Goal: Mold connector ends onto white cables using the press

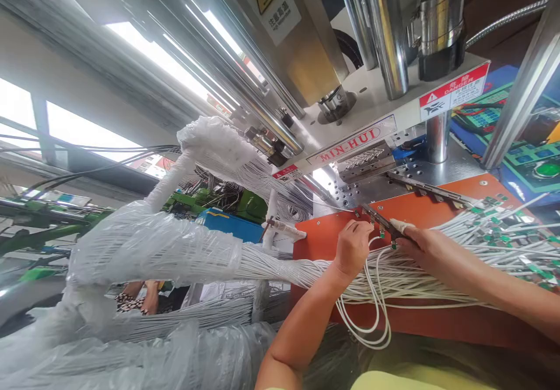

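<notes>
The largest thing is the metal press (371, 107), standing beyond the left grip (353, 244) and the right grip (420, 241), with "MIN-HUI" printed along its front edge. Plastic-wrapped cable bundles (149, 244) fill the area left of the left grip, one of them passing close beneath it. The orange table (321, 241) lies under both grips. White cables (415, 279) run across it below the grips, fanning out right of the right grip. A control panel (546, 145) with a green button stands farther off, beyond and right of the right grip. Well left of the left grip, another person's arm (151, 298) shows through a gap among the bundles.

The right grip is closed around the near end of a dark metal bar (380, 220), which slants away between the two grips. The left grip has its fingers curled in at the bar's left side; whether they pinch a cable cannot be told. A second metal bar (431, 190) lies beyond the right grip. Looped cables (388, 326) hang below the left grip. Green-marked connectors (382, 234) sit along the bar between the grips. A white finger cover (400, 225) is on the right grip.
</notes>
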